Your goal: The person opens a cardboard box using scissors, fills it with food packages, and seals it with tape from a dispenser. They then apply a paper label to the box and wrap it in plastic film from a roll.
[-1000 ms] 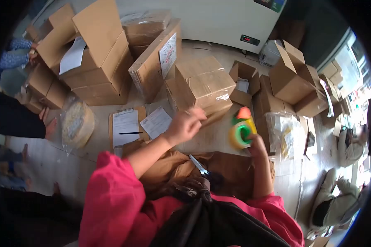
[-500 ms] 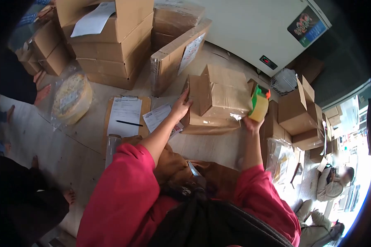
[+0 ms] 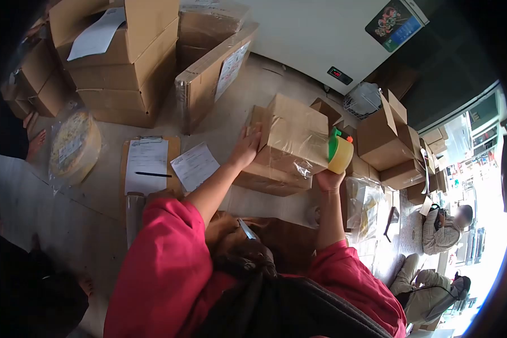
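Note:
A small cardboard box [image 3: 298, 127] sits tilted on a larger flat cardboard box [image 3: 270, 179], shiny clear tape along its front edge. My left hand [image 3: 245, 149] grips the small box's left side, fingers along the cardboard. At the opposite side, my right hand [image 3: 329, 179] is closed around a green and orange tape dispenser [image 3: 341, 153] with a wide roll of tape. The dispenser is against the box's right end. The fingers of my right hand are partly hidden beneath the roll.
A clipboard [image 3: 173, 160] with a pen [image 3: 153, 174] and a loose paper [image 3: 195, 167] lie left. Beyond are a wrapped cheese wheel [image 3: 75, 147] and stacked boxes [image 3: 115, 79]. An open box [image 3: 384, 143] stands right. Another person's hand [image 3: 36, 143] shows far left.
The view has shifted right, so most things appear farther left. The small box has tipped, with my left hand still at its side and the dispenser still in my right hand.

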A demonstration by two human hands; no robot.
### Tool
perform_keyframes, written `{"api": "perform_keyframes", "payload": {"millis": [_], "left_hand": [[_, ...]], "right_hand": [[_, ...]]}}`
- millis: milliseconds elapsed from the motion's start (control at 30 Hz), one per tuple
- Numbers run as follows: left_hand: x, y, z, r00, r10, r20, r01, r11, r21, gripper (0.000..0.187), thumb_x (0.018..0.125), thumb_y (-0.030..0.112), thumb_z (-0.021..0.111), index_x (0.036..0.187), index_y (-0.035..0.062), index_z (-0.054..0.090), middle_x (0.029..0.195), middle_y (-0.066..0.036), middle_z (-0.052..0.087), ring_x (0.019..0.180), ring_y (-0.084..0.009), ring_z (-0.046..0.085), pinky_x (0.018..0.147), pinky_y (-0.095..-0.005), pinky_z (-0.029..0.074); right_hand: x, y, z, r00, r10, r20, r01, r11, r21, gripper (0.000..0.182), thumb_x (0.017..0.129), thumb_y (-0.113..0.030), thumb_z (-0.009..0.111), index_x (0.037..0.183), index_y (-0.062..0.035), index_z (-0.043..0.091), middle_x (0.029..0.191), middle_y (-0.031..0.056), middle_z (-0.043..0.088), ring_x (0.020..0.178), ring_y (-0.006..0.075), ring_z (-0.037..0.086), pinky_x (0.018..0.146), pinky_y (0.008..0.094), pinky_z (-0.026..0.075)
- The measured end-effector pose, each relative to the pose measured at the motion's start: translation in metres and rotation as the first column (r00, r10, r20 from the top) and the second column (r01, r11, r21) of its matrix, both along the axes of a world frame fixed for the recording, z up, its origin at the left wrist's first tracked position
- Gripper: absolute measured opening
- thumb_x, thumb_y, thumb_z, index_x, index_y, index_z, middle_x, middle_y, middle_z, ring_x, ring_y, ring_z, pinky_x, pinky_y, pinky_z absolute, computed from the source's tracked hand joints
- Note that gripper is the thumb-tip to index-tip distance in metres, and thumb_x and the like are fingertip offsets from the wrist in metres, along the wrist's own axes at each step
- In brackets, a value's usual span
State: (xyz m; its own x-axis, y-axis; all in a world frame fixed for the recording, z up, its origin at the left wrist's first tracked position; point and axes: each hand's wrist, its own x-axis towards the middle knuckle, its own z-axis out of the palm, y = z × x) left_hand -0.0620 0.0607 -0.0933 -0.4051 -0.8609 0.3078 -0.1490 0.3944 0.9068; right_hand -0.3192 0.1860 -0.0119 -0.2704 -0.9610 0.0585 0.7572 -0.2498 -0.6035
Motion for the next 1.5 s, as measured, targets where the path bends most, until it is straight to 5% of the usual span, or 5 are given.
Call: {"api": "perform_keyframes", "payload": {"millis": [467,633,800,1100,1500], "left_hand": [[-0.011,-0.019,-0.087,0.952,0.281,-0.120,-0.268,0.957,0.113,0.046,0.097,0.031,0.027,0.126,0.0009,0.046,0.127,-0.022,0.047,0.119,-0.0360,0.043,0.102,-0.0396,0.032],[0.037,-0.038,-0.013,0.989,0.131,0.063,-0.139,0.981,0.137,0.040,0.096,0.030,0.034,0.119,0.0041,0.055,0.116,-0.018,0.057,0.112,-0.0292,0.053,0.094,-0.0373,0.039],[0.062,0.016,0.146,0.814,0.100,-0.572,0.074,0.959,0.272,0.030,0.095,0.030,0.044,0.096,0.0057,0.062,0.082,-0.002,0.061,0.073,-0.0084,0.054,0.068,-0.0251,0.045],[0.025,0.147,0.195,0.610,0.041,-0.792,0.700,0.440,0.562,0.043,0.093,0.047,0.040,0.104,0.0094,0.059,0.072,0.005,0.055,0.063,-0.0053,0.053,0.059,-0.0206,0.046],[0.049,0.119,0.183,0.957,-0.103,-0.272,0.240,0.809,0.536,0.021,0.088,0.016,0.053,0.089,0.0002,0.067,0.077,-0.006,0.066,0.065,-0.0109,0.060,0.061,-0.0247,0.049]], "right_hand": [[-0.005,0.045,-0.077,0.934,-0.217,0.285,0.216,0.976,0.035,0.028,0.085,-0.018,0.041,0.101,-0.0001,0.055,0.098,0.0147,0.056,0.093,0.0289,0.054,0.087,0.0451,0.042],[0.056,0.109,-0.038,0.983,0.006,0.181,-0.006,1.000,0.000,0.056,0.077,-0.029,0.048,0.125,-0.0008,0.043,0.131,0.0242,0.041,0.124,0.0367,0.038,0.105,0.0464,0.029],[0.006,0.146,0.028,0.958,-0.065,-0.279,0.101,0.988,0.117,0.056,0.068,-0.014,0.056,0.121,-0.0002,0.044,0.115,0.0153,0.051,0.106,0.0274,0.052,0.089,0.0382,0.045],[0.112,0.122,0.136,-0.430,-0.330,-0.841,0.161,0.888,-0.431,0.060,0.065,0.007,0.055,0.123,0.0011,0.041,0.116,0.0214,0.050,0.113,0.0374,0.045,0.100,0.0392,0.032],[0.134,0.145,0.163,-0.386,-0.094,-0.918,0.216,0.958,-0.189,0.056,0.065,0.005,0.060,0.119,-0.0032,0.047,0.107,0.0214,0.050,0.104,0.0422,0.047,0.088,0.0424,0.041]]}}
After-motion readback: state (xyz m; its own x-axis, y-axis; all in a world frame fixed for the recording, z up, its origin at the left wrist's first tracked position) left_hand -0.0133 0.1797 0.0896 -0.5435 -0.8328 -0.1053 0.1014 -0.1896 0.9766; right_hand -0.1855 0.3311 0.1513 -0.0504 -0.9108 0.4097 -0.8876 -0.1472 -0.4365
